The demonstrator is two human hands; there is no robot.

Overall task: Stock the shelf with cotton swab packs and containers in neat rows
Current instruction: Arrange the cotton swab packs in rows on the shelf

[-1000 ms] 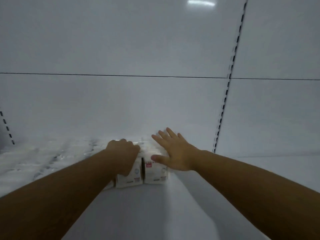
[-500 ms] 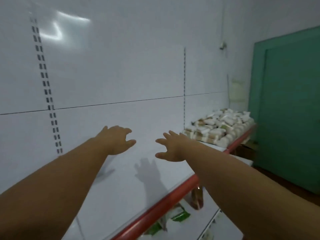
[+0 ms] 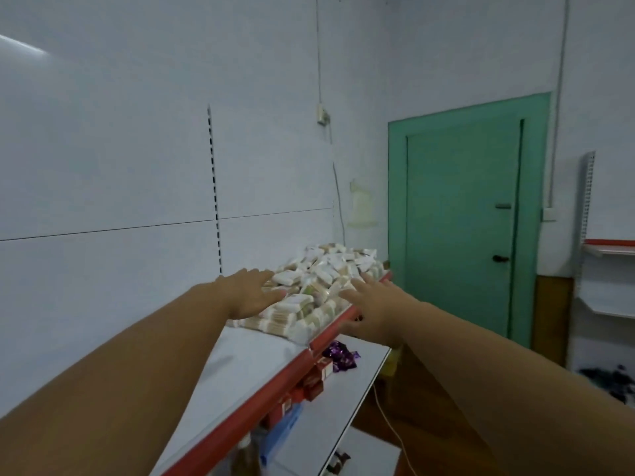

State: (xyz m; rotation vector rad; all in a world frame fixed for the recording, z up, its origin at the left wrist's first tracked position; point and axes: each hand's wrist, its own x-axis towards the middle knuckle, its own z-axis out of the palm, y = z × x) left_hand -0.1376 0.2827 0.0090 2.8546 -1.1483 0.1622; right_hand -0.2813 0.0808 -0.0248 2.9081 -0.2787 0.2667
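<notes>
A loose heap of cotton swab packs (image 3: 323,286), clear wrappers with white and beige contents, lies at the right end of the white shelf (image 3: 247,365) with its red front edge. My left hand (image 3: 251,293) reaches over the near left side of the heap, fingers straight and spread, holding nothing. My right hand (image 3: 374,304) hovers at the heap's front right edge, above the red rail, fingers also straight and spread. Whether either hand touches a pack is unclear.
Behind the shelf stands a white back panel with slotted uprights (image 3: 214,187). A lower shelf (image 3: 343,407) carries red boxes (image 3: 314,383) and purple wrappers (image 3: 340,355). A green door (image 3: 460,221) is at the right, with another shelf unit (image 3: 608,269) beyond it.
The view has swung right, away from the two white packs at the shelf's left. Both hands left those packs and moved across to the heap at the shelf's right end.
</notes>
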